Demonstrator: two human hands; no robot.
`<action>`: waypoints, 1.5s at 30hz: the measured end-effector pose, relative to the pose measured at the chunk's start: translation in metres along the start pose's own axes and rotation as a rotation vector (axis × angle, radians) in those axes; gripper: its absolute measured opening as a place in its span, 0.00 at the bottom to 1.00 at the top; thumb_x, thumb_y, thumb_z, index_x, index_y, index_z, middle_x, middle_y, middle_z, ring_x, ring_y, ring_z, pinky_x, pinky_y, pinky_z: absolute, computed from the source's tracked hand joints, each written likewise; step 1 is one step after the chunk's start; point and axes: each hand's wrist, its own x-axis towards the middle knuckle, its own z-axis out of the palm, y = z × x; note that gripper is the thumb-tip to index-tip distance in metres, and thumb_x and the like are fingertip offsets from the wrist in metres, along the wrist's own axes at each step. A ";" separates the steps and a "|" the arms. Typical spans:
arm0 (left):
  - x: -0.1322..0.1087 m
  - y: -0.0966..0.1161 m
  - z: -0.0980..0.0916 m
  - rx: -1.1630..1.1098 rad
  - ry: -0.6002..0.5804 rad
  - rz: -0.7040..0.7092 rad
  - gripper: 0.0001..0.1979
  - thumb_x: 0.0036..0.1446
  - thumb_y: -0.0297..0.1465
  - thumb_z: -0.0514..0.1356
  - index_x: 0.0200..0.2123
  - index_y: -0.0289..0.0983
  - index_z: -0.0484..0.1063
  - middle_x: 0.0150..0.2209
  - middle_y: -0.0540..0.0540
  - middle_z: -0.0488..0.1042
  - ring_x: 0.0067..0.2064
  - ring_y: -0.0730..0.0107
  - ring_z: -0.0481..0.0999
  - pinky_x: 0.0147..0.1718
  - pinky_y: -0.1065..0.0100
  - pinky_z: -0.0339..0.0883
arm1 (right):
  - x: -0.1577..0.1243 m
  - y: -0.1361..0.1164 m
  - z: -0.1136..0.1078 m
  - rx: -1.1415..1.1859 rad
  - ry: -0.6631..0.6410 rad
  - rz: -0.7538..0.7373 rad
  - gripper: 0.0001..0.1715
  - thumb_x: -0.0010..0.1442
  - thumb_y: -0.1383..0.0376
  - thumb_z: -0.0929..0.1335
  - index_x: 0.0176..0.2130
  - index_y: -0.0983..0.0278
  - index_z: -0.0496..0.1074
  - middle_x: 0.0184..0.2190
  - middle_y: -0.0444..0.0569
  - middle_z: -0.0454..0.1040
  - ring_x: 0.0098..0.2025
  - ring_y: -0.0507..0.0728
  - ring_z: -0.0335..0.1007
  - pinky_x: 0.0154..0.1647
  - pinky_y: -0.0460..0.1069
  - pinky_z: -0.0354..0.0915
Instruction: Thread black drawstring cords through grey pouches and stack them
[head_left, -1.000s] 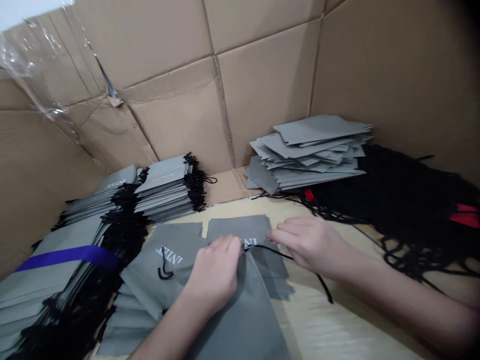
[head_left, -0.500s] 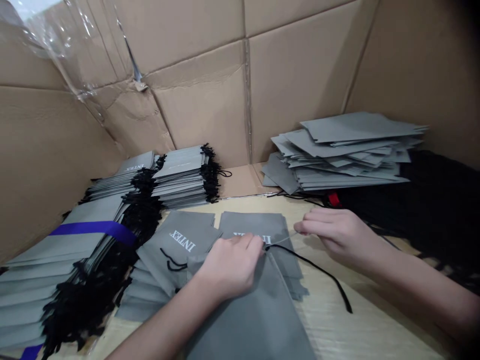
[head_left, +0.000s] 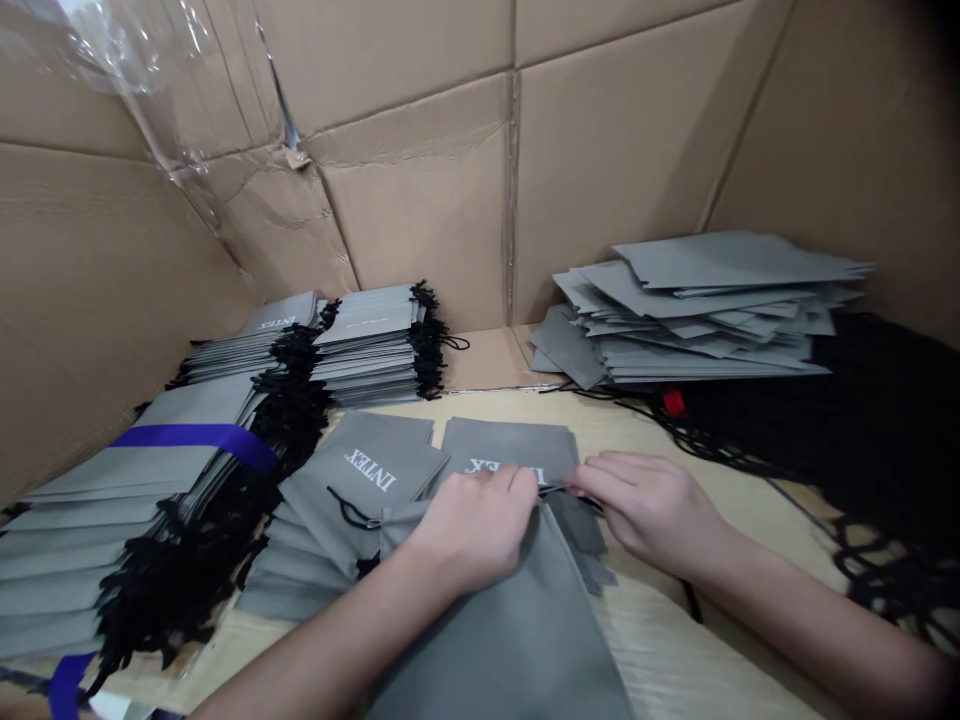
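On the table (head_left: 675,650): I see pale wood, hemmed in by cardboard walls (head_left: 420,200) on three sides.
Around: corded pouch stacks (head_left: 375,345) at far left, a loose grey stack (head_left: 697,310) at far right, black cords (head_left: 885,430) heaped beside it.
Grey pouch (head_left: 510,630): flat at near centre, overlapping printed pouches; long axis runs away from me, mouth toward the back wall.
Left hand (head_left: 472,530): fingers pinching the mouth hem.
Right hand (head_left: 652,510): fingers pressed together on the hem's right end, just beside the left's.

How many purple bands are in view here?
2. One purple band wraps the grey pouch stack at left; the other shows at the bottom-left edge. More may be hidden under the piles.
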 end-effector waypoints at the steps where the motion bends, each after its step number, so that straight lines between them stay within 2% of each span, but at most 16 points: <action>1: 0.000 0.000 0.000 0.000 -0.001 -0.014 0.05 0.56 0.25 0.47 0.34 0.37 0.60 0.31 0.48 0.70 0.29 0.64 0.72 0.21 0.68 0.61 | -0.001 -0.002 0.001 -0.011 0.001 0.002 0.15 0.56 0.76 0.57 0.30 0.63 0.69 0.23 0.46 0.72 0.25 0.52 0.66 0.27 0.46 0.57; 6: -0.001 0.004 0.002 -0.059 -0.020 -0.017 0.06 0.58 0.25 0.46 0.33 0.37 0.60 0.31 0.48 0.71 0.29 0.65 0.72 0.23 0.68 0.60 | -0.002 -0.018 0.009 -0.029 -0.024 0.030 0.16 0.52 0.78 0.56 0.26 0.64 0.67 0.19 0.45 0.70 0.21 0.51 0.64 0.25 0.46 0.56; 10: 0.000 0.007 0.004 -0.099 -0.021 -0.015 0.08 0.61 0.27 0.43 0.33 0.38 0.60 0.31 0.48 0.72 0.30 0.65 0.72 0.25 0.68 0.59 | 0.003 -0.026 0.010 -0.064 -0.096 0.026 0.15 0.56 0.75 0.57 0.24 0.63 0.65 0.17 0.44 0.67 0.19 0.51 0.60 0.24 0.47 0.53; 15: -0.001 -0.006 0.002 -0.131 -0.008 -0.096 0.09 0.63 0.34 0.43 0.34 0.39 0.60 0.32 0.49 0.72 0.32 0.66 0.72 0.26 0.70 0.57 | 0.003 -0.011 0.002 -0.051 -0.194 0.095 0.14 0.62 0.68 0.58 0.26 0.63 0.66 0.20 0.45 0.70 0.22 0.52 0.64 0.26 0.47 0.53; 19: -0.003 -0.018 0.005 -0.129 -0.020 -0.169 0.13 0.62 0.39 0.45 0.29 0.39 0.60 0.28 0.50 0.72 0.29 0.67 0.72 0.24 0.71 0.53 | -0.002 -0.001 -0.004 0.070 -0.221 0.167 0.14 0.63 0.65 0.59 0.30 0.63 0.70 0.23 0.46 0.73 0.25 0.53 0.67 0.28 0.47 0.55; 22: -0.002 -0.020 0.009 -0.115 -0.017 -0.158 0.14 0.62 0.39 0.45 0.29 0.39 0.60 0.27 0.50 0.72 0.29 0.67 0.72 0.24 0.71 0.52 | -0.001 -0.003 -0.006 0.219 -0.268 0.320 0.12 0.61 0.64 0.60 0.33 0.62 0.72 0.25 0.46 0.74 0.28 0.53 0.68 0.29 0.46 0.57; 25: -0.001 -0.017 0.012 -0.090 -0.018 -0.148 0.13 0.62 0.38 0.46 0.29 0.39 0.62 0.27 0.50 0.73 0.29 0.68 0.72 0.23 0.71 0.52 | 0.001 -0.007 -0.001 0.420 -0.263 0.566 0.11 0.60 0.62 0.61 0.33 0.61 0.72 0.26 0.45 0.74 0.28 0.53 0.68 0.29 0.45 0.59; 28: -0.002 -0.014 0.013 -0.051 -0.009 -0.137 0.13 0.62 0.37 0.46 0.30 0.38 0.63 0.27 0.49 0.73 0.29 0.68 0.73 0.23 0.72 0.52 | 0.001 -0.007 0.008 0.709 -0.261 0.782 0.10 0.57 0.59 0.63 0.34 0.62 0.71 0.23 0.44 0.72 0.24 0.52 0.67 0.23 0.44 0.59; 31: -0.003 -0.011 0.013 -0.012 0.025 -0.104 0.13 0.62 0.37 0.46 0.31 0.38 0.64 0.27 0.48 0.73 0.28 0.67 0.73 0.22 0.71 0.52 | 0.002 -0.004 0.013 0.887 -0.294 0.931 0.12 0.54 0.58 0.65 0.33 0.64 0.69 0.17 0.41 0.66 0.17 0.49 0.60 0.16 0.43 0.53; 35: -0.004 -0.008 0.014 0.051 0.088 -0.060 0.12 0.62 0.35 0.47 0.30 0.37 0.65 0.26 0.48 0.74 0.27 0.67 0.72 0.22 0.71 0.53 | 0.008 -0.005 0.008 0.976 -0.360 1.041 0.11 0.50 0.60 0.66 0.31 0.66 0.70 0.15 0.40 0.63 0.16 0.48 0.57 0.15 0.43 0.51; 37: -0.004 -0.005 0.014 0.082 0.116 -0.040 0.12 0.62 0.34 0.48 0.29 0.37 0.66 0.25 0.48 0.73 0.26 0.67 0.72 0.22 0.70 0.53 | 0.010 -0.007 0.006 0.996 -0.343 1.035 0.07 0.48 0.64 0.65 0.26 0.66 0.69 0.15 0.40 0.62 0.17 0.48 0.56 0.16 0.43 0.51; 40: -0.004 -0.001 0.014 0.090 0.137 -0.035 0.13 0.62 0.35 0.48 0.28 0.38 0.66 0.25 0.48 0.72 0.26 0.67 0.71 0.23 0.69 0.54 | 0.009 -0.009 0.007 0.945 -0.242 0.991 0.03 0.44 0.68 0.64 0.21 0.65 0.65 0.16 0.39 0.62 0.19 0.48 0.55 0.18 0.43 0.50; 43: -0.003 -0.005 0.011 0.072 0.126 -0.084 0.14 0.61 0.37 0.47 0.29 0.38 0.66 0.25 0.48 0.72 0.27 0.66 0.70 0.25 0.69 0.56 | 0.004 -0.006 0.008 0.814 -0.154 0.961 0.03 0.43 0.68 0.64 0.20 0.64 0.63 0.17 0.39 0.61 0.20 0.48 0.55 0.20 0.43 0.50; 45: -0.003 -0.015 0.007 0.054 0.126 -0.124 0.15 0.61 0.37 0.47 0.28 0.37 0.67 0.27 0.46 0.71 0.30 0.65 0.69 0.29 0.68 0.58 | 0.002 -0.001 0.008 0.738 -0.118 0.976 0.05 0.44 0.67 0.64 0.20 0.63 0.61 0.16 0.38 0.60 0.20 0.48 0.54 0.19 0.43 0.48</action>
